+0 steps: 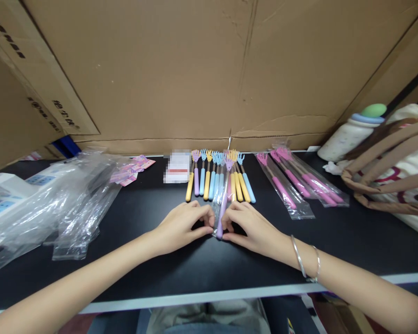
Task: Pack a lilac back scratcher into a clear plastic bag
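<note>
One left hand and one right hand are meeting at one bagged purple scratcher, with two bracelets showing. Four pink scratchers are lying bagged, while at least ten loose scratchers are forming a row, its overlapped middle hindering an exact count. One bottle, one tote and one blurred white sheet are resting apart; clear bags and cards are overlapping beyond counting.

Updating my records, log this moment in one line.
left hand: at clear bag; right hand: at handle of purple scratcher; beyond: scratcher row; right side: bagged pink scratchers
</note>
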Available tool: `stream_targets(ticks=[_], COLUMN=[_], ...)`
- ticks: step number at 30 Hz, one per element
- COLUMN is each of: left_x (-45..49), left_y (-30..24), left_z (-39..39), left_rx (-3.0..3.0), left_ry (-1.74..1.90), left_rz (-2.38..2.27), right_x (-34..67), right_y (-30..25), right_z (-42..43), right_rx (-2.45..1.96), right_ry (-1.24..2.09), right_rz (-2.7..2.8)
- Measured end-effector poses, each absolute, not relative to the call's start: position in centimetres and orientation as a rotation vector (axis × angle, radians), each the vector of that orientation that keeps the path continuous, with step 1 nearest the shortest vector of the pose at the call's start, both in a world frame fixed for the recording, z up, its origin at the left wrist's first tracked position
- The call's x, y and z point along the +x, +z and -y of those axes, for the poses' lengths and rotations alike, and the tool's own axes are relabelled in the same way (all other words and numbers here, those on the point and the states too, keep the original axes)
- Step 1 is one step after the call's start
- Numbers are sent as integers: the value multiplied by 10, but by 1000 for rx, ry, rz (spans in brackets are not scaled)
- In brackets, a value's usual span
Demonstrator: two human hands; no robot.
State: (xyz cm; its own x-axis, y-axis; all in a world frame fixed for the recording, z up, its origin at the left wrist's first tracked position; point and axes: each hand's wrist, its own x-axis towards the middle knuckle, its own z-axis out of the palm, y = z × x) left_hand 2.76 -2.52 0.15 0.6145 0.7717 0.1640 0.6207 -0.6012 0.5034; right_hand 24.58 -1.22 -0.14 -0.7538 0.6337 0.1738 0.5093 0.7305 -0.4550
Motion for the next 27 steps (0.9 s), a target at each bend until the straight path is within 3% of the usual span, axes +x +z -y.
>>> stream_targets(ticks=[15, 27], left_x=[27, 23], left_y=[-1, 8], left_z=[27, 36], left_rx=[2635, 3144], left_ry=[498, 554], left_rz=[-1223, -957], right_x=[246, 251], right_y=[1, 4], right_z=[12, 12], right_rx=[-822, -618], right_ry=[554, 147], right_rz=[2653, 2763])
